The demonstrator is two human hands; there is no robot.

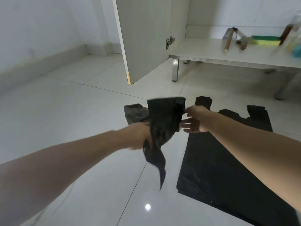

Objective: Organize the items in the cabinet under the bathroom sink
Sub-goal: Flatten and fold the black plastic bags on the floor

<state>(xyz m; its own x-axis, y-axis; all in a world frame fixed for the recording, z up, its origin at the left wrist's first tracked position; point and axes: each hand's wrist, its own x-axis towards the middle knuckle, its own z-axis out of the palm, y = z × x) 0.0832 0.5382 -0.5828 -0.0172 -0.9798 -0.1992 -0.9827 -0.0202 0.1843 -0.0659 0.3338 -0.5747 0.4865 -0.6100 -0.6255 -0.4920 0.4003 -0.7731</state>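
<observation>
A crumpled black plastic bag (162,121) hangs in the air over the white floor. My left hand (138,137) grips its lower part, and a twisted tail dangles below the fist. My right hand (194,119) pinches the bag's upper right edge with thumb and forefinger, its other fingers spread. A stack of flattened black bags (219,168) lies on the tiles to the right, under my right forearm. Behind it the cabinet shelf (195,51) holds a green and yellow sponge (265,40) and some brown-handled tools (228,39).
The cabinet door (143,38) stands open toward me at centre top. The cabinet rests on metal legs (175,70). Blurred bottles or containers (294,38) sit at the shelf's far right. Glossy white floor tiles spread to the left and front.
</observation>
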